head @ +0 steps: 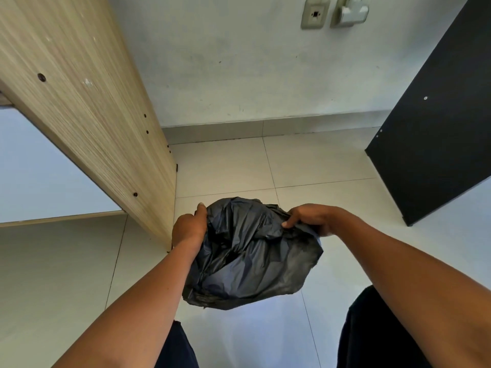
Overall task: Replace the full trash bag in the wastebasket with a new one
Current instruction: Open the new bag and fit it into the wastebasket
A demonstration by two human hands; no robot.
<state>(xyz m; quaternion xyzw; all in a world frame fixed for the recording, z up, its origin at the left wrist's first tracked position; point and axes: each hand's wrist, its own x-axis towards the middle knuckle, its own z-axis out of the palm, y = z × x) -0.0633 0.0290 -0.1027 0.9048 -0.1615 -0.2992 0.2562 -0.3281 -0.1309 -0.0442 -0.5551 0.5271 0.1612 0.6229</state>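
Observation:
A crumpled black trash bag (252, 258) hangs in front of me above the tiled floor, its mouth spread a little toward me. My left hand (190, 227) grips the bag's left edge. On the right edge my right hand (310, 219) pinches the plastic between thumb and fingers. No wastebasket shows in this view; the bag may hide what is under it.
A light wooden panel (87, 107) of a piece of furniture stands close on the left, reaching the floor beside my left hand. A black board (435, 144) leans at the right. The white wall (252, 62) with two wall sockets (314, 13) is ahead. My dark-trousered knees (372, 335) are below.

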